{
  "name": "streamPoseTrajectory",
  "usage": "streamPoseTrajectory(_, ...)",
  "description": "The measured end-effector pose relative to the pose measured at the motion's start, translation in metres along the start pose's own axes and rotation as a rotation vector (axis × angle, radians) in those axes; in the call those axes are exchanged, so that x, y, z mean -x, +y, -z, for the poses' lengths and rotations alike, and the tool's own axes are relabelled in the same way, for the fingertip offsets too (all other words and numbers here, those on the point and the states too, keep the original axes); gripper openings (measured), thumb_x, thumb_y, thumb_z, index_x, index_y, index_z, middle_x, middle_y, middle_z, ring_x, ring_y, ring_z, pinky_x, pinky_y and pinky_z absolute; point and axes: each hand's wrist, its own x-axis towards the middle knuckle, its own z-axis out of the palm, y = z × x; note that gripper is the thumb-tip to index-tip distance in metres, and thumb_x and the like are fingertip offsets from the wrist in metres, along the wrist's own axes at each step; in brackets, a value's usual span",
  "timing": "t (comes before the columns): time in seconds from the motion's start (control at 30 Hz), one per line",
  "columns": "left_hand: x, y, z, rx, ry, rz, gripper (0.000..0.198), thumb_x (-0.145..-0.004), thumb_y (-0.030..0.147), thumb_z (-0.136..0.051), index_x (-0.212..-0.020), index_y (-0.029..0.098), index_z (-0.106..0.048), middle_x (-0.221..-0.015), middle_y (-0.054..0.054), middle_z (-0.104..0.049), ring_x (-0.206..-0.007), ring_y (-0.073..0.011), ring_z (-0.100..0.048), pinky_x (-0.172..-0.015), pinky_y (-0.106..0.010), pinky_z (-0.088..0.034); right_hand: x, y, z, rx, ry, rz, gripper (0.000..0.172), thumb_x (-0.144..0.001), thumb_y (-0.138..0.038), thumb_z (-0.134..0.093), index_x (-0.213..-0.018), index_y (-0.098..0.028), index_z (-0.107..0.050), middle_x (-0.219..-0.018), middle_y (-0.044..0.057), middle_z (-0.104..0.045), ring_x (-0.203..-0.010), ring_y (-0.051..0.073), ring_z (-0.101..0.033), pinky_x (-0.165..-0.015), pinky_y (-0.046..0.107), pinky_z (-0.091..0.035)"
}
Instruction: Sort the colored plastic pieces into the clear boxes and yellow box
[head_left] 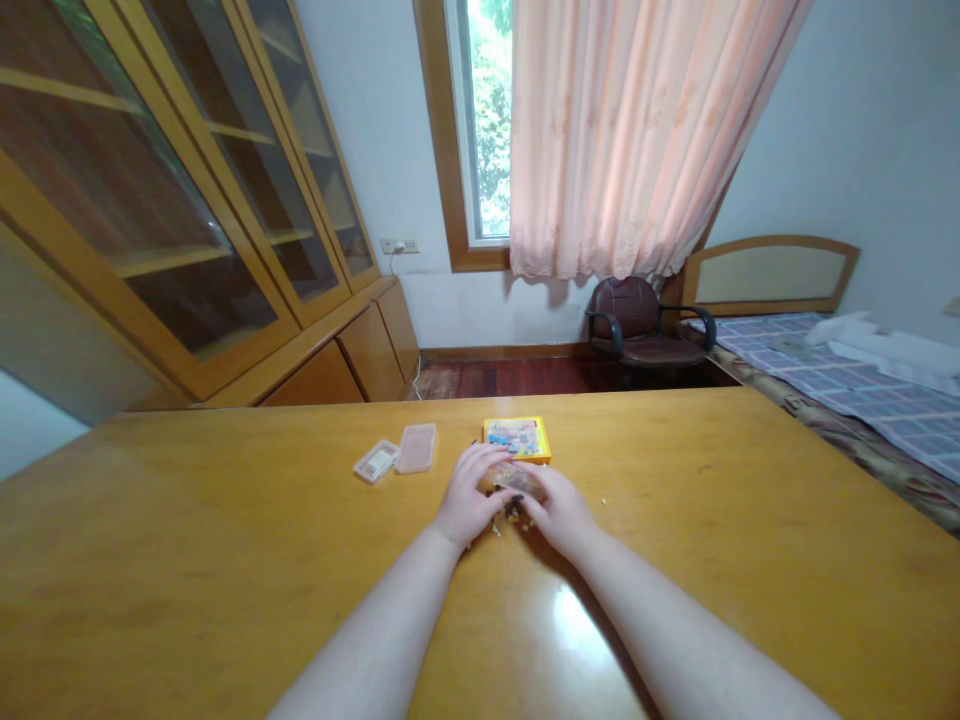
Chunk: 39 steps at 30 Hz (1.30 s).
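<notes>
My left hand [471, 497] and my right hand [559, 508] meet over the wooden table [300, 560], fingers curled around a clear plastic container [519, 479]. Dark and yellow small pieces [514, 507] show between my thumbs, below the container. Pale crumb-sized bits [496, 528] are scattered on the table near my wrists. Just beyond my fingers lies a flat yellow box [517, 437] with a colourful picture, partly covered by my left fingertips. The undersides of both hands are hidden.
Left of my hands lie a clear lid or tray [416, 448] and a smaller clear box [376, 462] with something white inside. A tiny pale bit [604, 501] is at the right. Beyond the table stands an office chair [637, 325].
</notes>
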Motion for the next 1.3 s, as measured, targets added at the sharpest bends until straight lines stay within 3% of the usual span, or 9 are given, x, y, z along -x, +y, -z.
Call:
streamPoseTrajectory(0.17, -0.001, 0.001, -0.001, 0.022, 0.026, -0.004, 0.031, -0.069, 0.036, -0.066, -0.094, 0.02, -0.06, -0.102, -0.007, -0.061, -0.101, -0.0202, -0.052, -0.094, -0.04, -0.039, 0.0, 0.002, -0.001, 0.022, -0.002, 0.028, 0.037, -0.077, -0.02, -0.052, -0.114, -0.023, -0.053, -0.108, 0.006, -0.062, -0.099, 0.02, -0.057, -0.088, 0.038, -0.044)
streamPoseTrajectory(0.27, 0.002, -0.002, -0.001, -0.018, 0.059, 0.006, 0.033, -0.065, 0.039, -0.069, -0.09, 0.019, -0.06, -0.093, -0.005, -0.063, -0.092, -0.0191, -0.056, -0.087, -0.036, -0.043, 0.0, 0.005, -0.001, 0.053, 0.075, 0.032, 0.038, -0.077, -0.022, -0.053, -0.115, -0.022, -0.053, -0.112, 0.008, -0.06, -0.104, 0.022, -0.054, -0.091, 0.041, -0.042)
streamPoseTrajectory(0.47, 0.003, -0.023, 0.016, -0.207, 0.468, 0.174, 0.03, -0.073, 0.034, -0.062, -0.098, 0.019, -0.055, -0.097, -0.004, -0.062, -0.093, -0.0179, -0.056, -0.087, -0.034, -0.043, -0.001, 0.006, 0.002, 0.022, 0.184, -0.025, 0.036, -0.08, -0.025, -0.048, -0.115, -0.02, -0.051, -0.118, 0.01, -0.056, -0.111, 0.022, -0.05, -0.096, 0.042, -0.039)
streamPoseTrajectory(0.63, -0.003, -0.042, 0.046, -0.486, 0.551, 0.339, 0.026, -0.073, 0.029, -0.058, -0.098, 0.02, -0.058, -0.101, -0.005, -0.061, -0.1, -0.0206, -0.052, -0.094, -0.034, -0.037, 0.0, 0.006, 0.001, -0.01, 0.15, -0.067, 0.029, -0.081, -0.026, -0.046, -0.107, -0.02, -0.056, -0.11, 0.009, -0.06, -0.104, 0.021, -0.054, -0.091, 0.041, -0.042)
streamPoseTrajectory(0.87, -0.001, -0.061, 0.047, -0.687, 0.261, 0.582, 0.036, -0.07, 0.02, -0.053, -0.106, 0.021, -0.058, -0.115, -0.007, -0.056, -0.112, -0.0251, -0.044, -0.1, -0.041, -0.028, 0.0, 0.005, 0.002, -0.004, 0.134, -0.094, 0.027, -0.081, -0.026, -0.046, -0.104, -0.019, -0.057, -0.105, 0.008, -0.061, -0.101, 0.021, -0.055, -0.089, 0.039, -0.043)
streamPoseTrajectory(0.97, -0.002, -0.058, 0.04, -0.748, 0.225, 0.636, 0.038, -0.071, 0.023, -0.053, -0.108, 0.019, -0.058, -0.121, -0.01, -0.052, -0.117, -0.0282, -0.039, -0.103, -0.048, -0.02, 0.0, 0.005, 0.002, 0.0, 0.138, -0.096, 0.026, -0.081, -0.026, -0.046, -0.103, -0.019, -0.057, -0.105, 0.008, -0.061, -0.1, 0.021, -0.055, -0.089, 0.039, -0.043)
streamPoseTrajectory(1.1, -0.004, -0.043, 0.028, -0.729, 0.189, 0.496, 0.045, -0.076, 0.026, -0.049, -0.12, 0.019, -0.05, -0.13, -0.011, -0.044, -0.126, -0.0278, -0.029, -0.106, -0.051, -0.009, -0.002, 0.012, 0.0, 0.034, 0.178, -0.087, 0.029, -0.08, -0.026, -0.047, -0.108, -0.019, -0.054, -0.111, 0.01, -0.058, -0.106, 0.022, -0.051, -0.094, 0.042, -0.039)
streamPoseTrajectory(1.2, -0.001, -0.032, 0.012, -0.54, -0.011, 0.292, 0.054, -0.078, 0.032, -0.049, -0.13, 0.022, -0.038, -0.14, -0.011, -0.03, -0.131, -0.0268, -0.021, -0.106, -0.05, -0.013, -0.004, 0.021, -0.004, 0.076, 0.191, -0.098, 0.049, -0.076, -0.027, -0.052, -0.122, -0.017, -0.043, -0.129, 0.013, -0.045, -0.12, 0.025, -0.039, -0.1, 0.047, -0.03)
streamPoseTrajectory(1.3, 0.003, -0.028, -0.003, -0.367, -0.199, 0.266, 0.064, -0.078, 0.035, -0.05, -0.136, 0.023, -0.027, -0.144, -0.013, -0.019, -0.132, -0.0288, -0.017, -0.104, -0.055, -0.011, -0.005, 0.029, -0.007, 0.091, 0.133, -0.173, 0.067, -0.072, -0.028, -0.056, -0.132, -0.014, -0.031, -0.136, 0.016, -0.035, -0.127, 0.027, -0.028, -0.103, 0.051, -0.024)
